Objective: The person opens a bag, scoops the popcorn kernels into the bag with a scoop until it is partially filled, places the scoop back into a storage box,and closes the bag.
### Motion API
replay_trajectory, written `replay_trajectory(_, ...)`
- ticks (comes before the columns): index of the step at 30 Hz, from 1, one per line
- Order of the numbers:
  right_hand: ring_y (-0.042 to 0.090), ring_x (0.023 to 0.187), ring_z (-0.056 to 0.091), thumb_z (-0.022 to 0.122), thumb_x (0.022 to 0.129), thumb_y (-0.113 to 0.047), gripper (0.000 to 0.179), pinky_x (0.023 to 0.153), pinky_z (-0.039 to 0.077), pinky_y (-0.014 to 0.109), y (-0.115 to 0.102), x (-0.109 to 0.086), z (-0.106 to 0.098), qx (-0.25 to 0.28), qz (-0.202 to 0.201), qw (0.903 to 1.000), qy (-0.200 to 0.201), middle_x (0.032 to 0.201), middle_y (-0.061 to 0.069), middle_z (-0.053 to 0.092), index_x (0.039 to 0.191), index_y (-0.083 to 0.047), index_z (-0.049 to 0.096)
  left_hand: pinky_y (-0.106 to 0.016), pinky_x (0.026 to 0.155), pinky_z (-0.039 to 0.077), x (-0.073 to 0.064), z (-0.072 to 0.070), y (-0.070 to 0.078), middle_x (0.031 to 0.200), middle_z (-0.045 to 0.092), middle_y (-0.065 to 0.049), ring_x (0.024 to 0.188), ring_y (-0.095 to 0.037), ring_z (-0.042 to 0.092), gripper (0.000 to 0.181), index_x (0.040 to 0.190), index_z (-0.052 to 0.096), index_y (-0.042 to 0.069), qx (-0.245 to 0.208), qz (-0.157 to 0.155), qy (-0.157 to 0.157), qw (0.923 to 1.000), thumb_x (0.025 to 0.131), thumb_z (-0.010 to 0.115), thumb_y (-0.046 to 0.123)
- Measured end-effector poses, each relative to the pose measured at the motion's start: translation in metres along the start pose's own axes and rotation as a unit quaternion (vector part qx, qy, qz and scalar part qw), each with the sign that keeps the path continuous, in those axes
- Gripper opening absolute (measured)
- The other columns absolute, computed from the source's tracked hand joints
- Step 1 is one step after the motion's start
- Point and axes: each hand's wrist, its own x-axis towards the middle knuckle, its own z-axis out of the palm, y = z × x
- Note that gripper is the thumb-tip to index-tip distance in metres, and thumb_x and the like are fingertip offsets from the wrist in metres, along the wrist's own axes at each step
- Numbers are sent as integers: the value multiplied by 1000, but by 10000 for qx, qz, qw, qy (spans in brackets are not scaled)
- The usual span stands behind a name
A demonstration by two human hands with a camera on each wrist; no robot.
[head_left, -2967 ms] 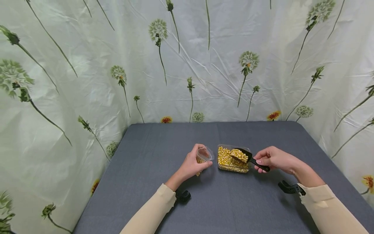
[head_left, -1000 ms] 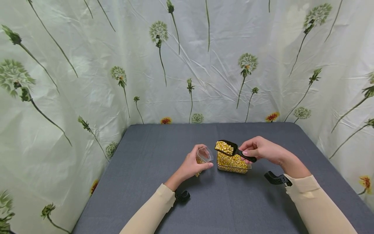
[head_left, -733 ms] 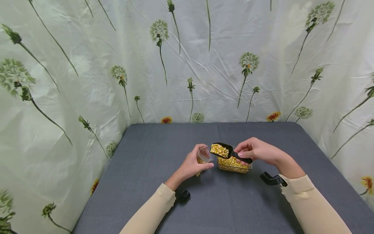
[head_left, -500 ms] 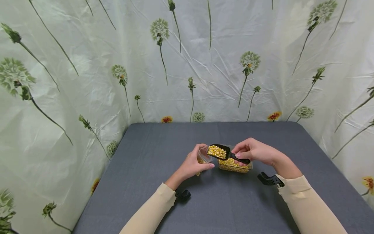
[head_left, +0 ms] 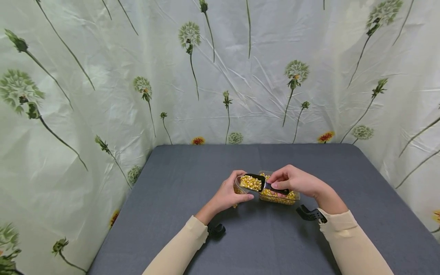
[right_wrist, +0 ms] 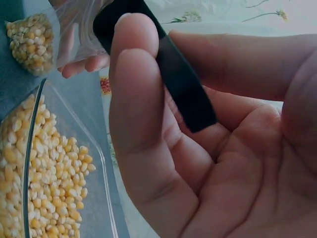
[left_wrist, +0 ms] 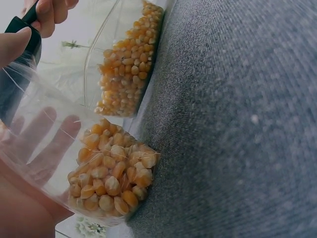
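Note:
My left hand (head_left: 228, 195) grips a clear plastic bag (left_wrist: 64, 144), its mouth held wide. Corn kernels (left_wrist: 109, 173) fill the bag's bottom, which stands on or just over the cloth; contact is hard to tell. My right hand (head_left: 299, 182) pinches the handle of a small black scoop (head_left: 264, 183) between thumb and fingers. Heaped with kernels (head_left: 250, 183), the scoop's bowl is over the bag's mouth. Below my right hand, a clear rectangular container (head_left: 295, 199) holds many more kernels, partly hidden by that hand and the scoop.
Grey-blue cloth covers the table (head_left: 192, 172). A flower-printed curtain (head_left: 220, 76) hangs behind it and along the sides. A black strap end (head_left: 216, 230) sticks out at the left wrist, and another black strap end (head_left: 308, 213) at the right.
My right hand has lifted the loaded scoop out of the container and carried it left to the bag's mouth. My left hand has stayed in place, holding the bag.

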Motion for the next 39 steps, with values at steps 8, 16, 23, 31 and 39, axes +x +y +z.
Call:
replay_trajectory(8, 21, 69, 62, 62, 101, -11, 25, 64, 55, 40, 0, 3, 5, 14, -38, 9998, 187, 97, 32, 65, 118, 6, 69, -32, 78, 55, 0, 0, -1, 123, 60, 4, 99, -13, 65, 72, 140, 43, 32, -118, 31, -64, 9999, 82, 85, 41)
replay_trajectory(16, 20, 66, 62, 64, 100, -15, 24, 65, 56, 41, -5, 3, 7, -102, -6, 9988, 480, 88, 19, 68, 112, 6, 71, -33, 79, 55, 1, -1, -2, 124, 58, 4, 101, -14, 65, 69, 140, 43, 32, -157, 140, -72, 9998, 84, 83, 41)
replay_trajectory(23, 20, 66, 62, 64, 100, -15, 26, 64, 55, 36, -6, 2, 8, -171, -58, 9983, 555, 91, 25, 67, 113, 7, 70, -33, 78, 55, 0, -1, -1, 122, 59, 5, 98, -13, 65, 69, 140, 43, 32, -67, 82, -60, 9999, 84, 83, 43)
replay_trajectory(31, 19, 67, 60, 63, 101, -14, 26, 65, 55, 36, -7, 3, 8, -134, -95, 9981, 591, 93, 30, 65, 113, 8, 69, -38, 82, 54, -2, -3, 3, 122, 59, 5, 100, -13, 64, 71, 141, 43, 30, 78, 33, -29, 10000, 84, 83, 43)
replay_trajectory(39, 18, 65, 58, 63, 101, -16, 26, 64, 54, 39, -5, 4, 9, -217, -145, 9976, 641, 91, 30, 63, 114, 6, 70, -34, 80, 53, -1, -3, 3, 120, 61, 4, 99, -15, 65, 70, 140, 43, 31, 57, 66, -38, 10000, 84, 83, 41)
